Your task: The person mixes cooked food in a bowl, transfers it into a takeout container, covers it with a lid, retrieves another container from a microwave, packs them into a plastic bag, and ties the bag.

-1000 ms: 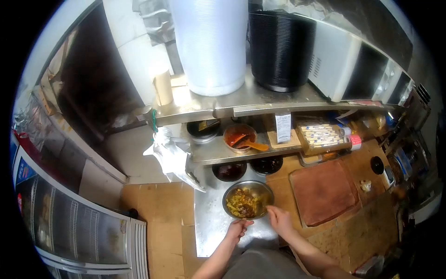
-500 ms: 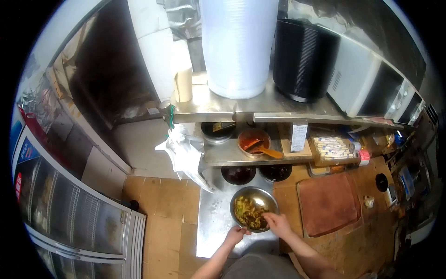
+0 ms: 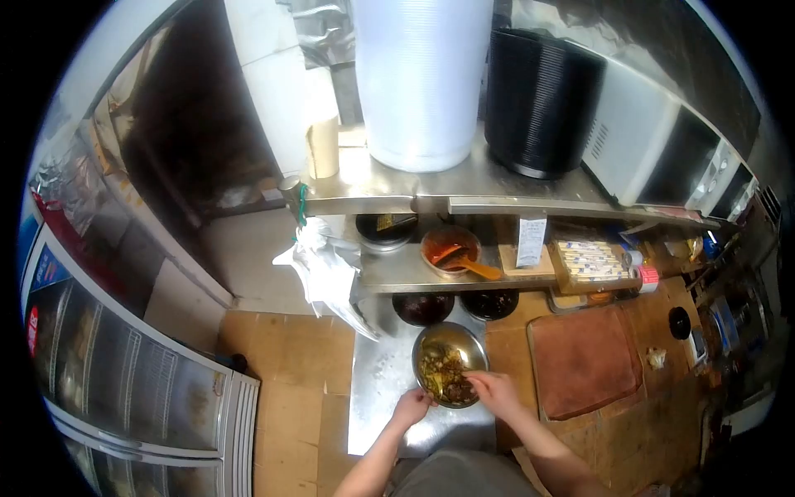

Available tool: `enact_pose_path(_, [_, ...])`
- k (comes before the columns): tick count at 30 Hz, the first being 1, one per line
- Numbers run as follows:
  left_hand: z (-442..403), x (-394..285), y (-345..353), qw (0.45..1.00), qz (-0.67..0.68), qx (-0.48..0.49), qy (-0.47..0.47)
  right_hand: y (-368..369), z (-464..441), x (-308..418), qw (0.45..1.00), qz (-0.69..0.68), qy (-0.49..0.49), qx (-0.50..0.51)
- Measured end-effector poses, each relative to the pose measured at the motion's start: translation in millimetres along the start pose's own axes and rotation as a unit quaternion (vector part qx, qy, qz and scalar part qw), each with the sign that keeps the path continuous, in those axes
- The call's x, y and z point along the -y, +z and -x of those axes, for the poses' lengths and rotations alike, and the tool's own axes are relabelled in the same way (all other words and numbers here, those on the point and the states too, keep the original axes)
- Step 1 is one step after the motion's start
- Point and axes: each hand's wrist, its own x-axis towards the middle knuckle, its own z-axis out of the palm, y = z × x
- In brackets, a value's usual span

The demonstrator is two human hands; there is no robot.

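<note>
A steel mixing bowl [image 3: 475, 351] stands on the metal counter in front of me, tilted a little. Chopped yellow-green food with darker brown bits [image 3: 443, 373] lies inside it. My left hand [image 3: 412, 407] is closed on the bowl's rim at the lower left. At the right side of the bowl, my right hand [image 3: 495, 393] has its fingers pinched together over the food; whatever they hold is too small to make out.
Behind the bowl sit two dark-filled bowls [image 3: 423, 308]. On the shelf above are a red sauce bowl with an orange-handled spatula [image 3: 474, 267] and a box of packets [image 3: 590, 263]. A reddish-brown board [image 3: 585, 363] lies to the right. A white bag [image 3: 319, 269] hangs at the left.
The bowl has shifted slightly up and tilted differently, and the food in it has been moved about. My left hand has moved a little up and left with the rim; my right hand has risen slightly.
</note>
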Motion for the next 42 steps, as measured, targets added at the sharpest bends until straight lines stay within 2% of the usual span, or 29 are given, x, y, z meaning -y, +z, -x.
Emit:
enact_pose_path(1, [-2.1, -3.7, -0.4, 1.0, -0.002, 0.004, 0.001, 3.1, 4.8, 0.0, 1.0, 0.0, 0.003, -0.003])
enact_pose_path(3, [-7.1, -7.9, -5.0, 1.0, -0.001, 0.003, 0.002, 9.4, 11.5, 3.4, 0.983, 0.102, -0.146, 0.038])
enact_pose_path(4, [-7.0, -6.8, -6.8, 1.0, 0.026, 0.008, 0.008, 0.6, 18.4, 8.4, 0.98, 0.099, -0.153, 0.073])
enact_pose_path(5, [-4.9, -5.2, -6.2, 1.0, 0.024, 0.012, 0.008, -11.5, 24.9, 7.8, 0.981, 0.099, -0.15, 0.071])
enact_pose_path(7, [5.3, -18.6, -10.2, 0.994, 0.105, 0.004, -0.038, -35.2, 32.8, 5.0, 0.995, -0.007, 0.038, 0.087])
enact_pose_path(8, [5.3, -10.0, -4.9, 0.994, 0.104, 0.007, -0.041, -46.9, 29.7, 20.0, 1.0, 0.004, 0.009, 0.015])
enact_pose_path(9, [2.6, 0.6, 2.2, 0.98, 0.191, 0.006, -0.062, -43.0, 30.9, 13.6, 1.0, 0.003, 0.013, 0.013])
enact_pose_path(10, [-1.7, 7.2, 8.1, 0.958, 0.276, 0.005, -0.08, -35.3, 27.2, -1.7, 0.997, 0.067, -0.01, -0.035])
enact_pose_path(11, [-0.1, 3.2, 11.4, 0.958, 0.274, 0.009, -0.077, -26.9, 23.0, -19.9, 0.987, 0.131, -0.032, -0.084])
enact_pose_path(12, [4.8, -3.0, 13.7, 0.943, 0.314, 0.024, -0.11, -7.7, 29.8, -42.2, 0.986, 0.138, -0.047, -0.076])
enact_pose_path(13, [8.4, -6.7, 15.4, 0.924, 0.352, 0.037, -0.144, 3.3, 34.3, -37.0, 0.975, 0.219, 0.018, 0.028])
enact_pose_path(15, [8.7, -9.1, 19.6, 0.917, 0.366, 0.038, -0.15, 4.8, 48.1, -2.5, 0.973, 0.22, -0.06, 0.049])
enact_pose_path(16, [9.5, -9.3, 22.7, 0.91, 0.382, 0.039, -0.158, 0.9, 47.5, -0.6, 0.973, 0.22, -0.058, 0.05])
enact_pose_path(18, [12.7, -11.8, 25.0, 0.902, 0.397, 0.042, -0.168, -6.7, 46.9, 0.1, 0.99, 0.13, -0.021, -0.059])
enact_pose_path(20, [14.4, -18.7, 23.5, 0.857, 0.478, 0.057, -0.184, -11.3, 38.0, -1.6, 0.985, 0.146, -0.019, -0.091])
enact_pose_path(21, [12.8, -17.8, 24.8, 0.858, 0.477, 0.058, -0.183, -12.5, 35.7, -1.9, 0.979, 0.162, -0.017, -0.122])
enact_pose_path(22, [9.2, -17.6, 26.3, 0.851, 0.488, 0.068, -0.183, -8.8, 45.5, 2.5, 0.961, 0.27, 0.063, -0.013])
enact_pose_path(23, [5.2, -18.3, 28.2, 0.844, 0.499, 0.078, -0.181, -6.2, 55.7, 9.5, 0.96, 0.271, 0.062, -0.016])
enact_pose_path(25, [5.0, -29.7, 28.8, 0.856, 0.481, 0.08, -0.17, -3.5, 71.6, 45.2, 0.972, 0.235, -0.019, 0.019])
enact_pose_path(26, [6.7, -33.0, 30.9, 0.868, 0.463, 0.082, -0.161, -3.7, 70.4, 56.3, 0.985, 0.168, -0.041, -0.018])
enact_pose_path(30, [5.7, -34.9, 36.5, 0.862, 0.467, 0.093, -0.173, -5.1, 39.0, 21.2, 0.995, 0.061, 0.027, -0.08])
enact_pose_path(32, [10.8, -35.9, 34.4, 0.894, 0.403, 0.091, -0.175, -4.3, 21.6, -7.3, 0.978, 0.086, 0.023, -0.186])
enact_pose_path(33, [11.2, -29.1, 33.1, 0.894, 0.403, 0.086, -0.176, -0.4, 19.6, -18.4, 0.979, 0.082, 0.021, -0.183])
enact_pose_path(35, [11.1, -11.2, 32.2, 0.914, 0.364, 0.083, -0.16, 7.8, 24.4, -34.0, 0.989, 0.102, 0.027, -0.107])
enact_pose_path(36, [12.7, -10.9, 29.0, 0.914, 0.365, 0.081, -0.16, 13.3, 33.1, -37.7, 0.986, 0.15, -0.016, -0.069])
enact_pose_path(39, [22.0, -10.1, 19.2, 0.94, 0.29, 0.102, -0.146, -11.3, 50.4, -15.7, 0.995, 0.089, -0.035, -0.014])
enact_pose_path(40, [24.8, -8.3, 17.0, 0.952, 0.256, 0.096, -0.136, -22.1, 50.7, -9.2, 0.993, 0.024, 0.117, 0.011])
enact_pose_path(41, [26.3, -6.9, 15.2, 0.963, 0.221, 0.089, -0.124, -23.1, 45.2, -17.2, 0.993, 0.024, 0.115, 0.015])
enact_pose_path(42, [26.3, -4.6, 13.7, 0.963, 0.223, 0.084, -0.126, -21.8, 35.8, -22.3, 0.993, 0.011, 0.11, -0.034])
